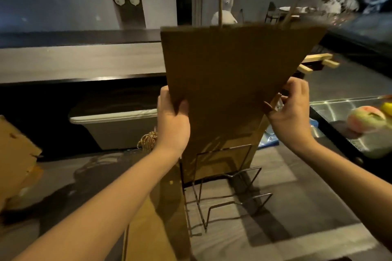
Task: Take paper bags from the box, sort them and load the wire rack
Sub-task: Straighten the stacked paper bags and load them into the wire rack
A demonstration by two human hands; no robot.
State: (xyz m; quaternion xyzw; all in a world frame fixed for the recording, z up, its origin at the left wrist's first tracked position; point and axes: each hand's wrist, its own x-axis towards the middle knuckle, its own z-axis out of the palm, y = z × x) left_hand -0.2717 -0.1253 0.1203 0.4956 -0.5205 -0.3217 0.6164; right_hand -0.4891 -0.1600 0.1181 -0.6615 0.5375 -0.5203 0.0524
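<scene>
Near edge: a flat brown sheet [148, 235] lies on the desk [307, 197], just left of the rack; I cannot tell if it is a bag.
Wire rack [224, 203]: stands on the desk straight ahead of me.
Paper bag [229, 82]: upright with its handles pointing up. Its bottom end is down in the rack's far slot, behind the rear wire frame.
Left hand [174, 121]: my grip is closed on the bag's left edge, thumb on the near face, fingers behind.
Right hand [294, 112]: my grip pinches the bag's right edge, fingers curled.
Left side: a cardboard box [14, 154] at the frame edge, and a white bin [118, 127] beyond it.
Far: a white figurine [226, 10] behind the bag's top.
</scene>
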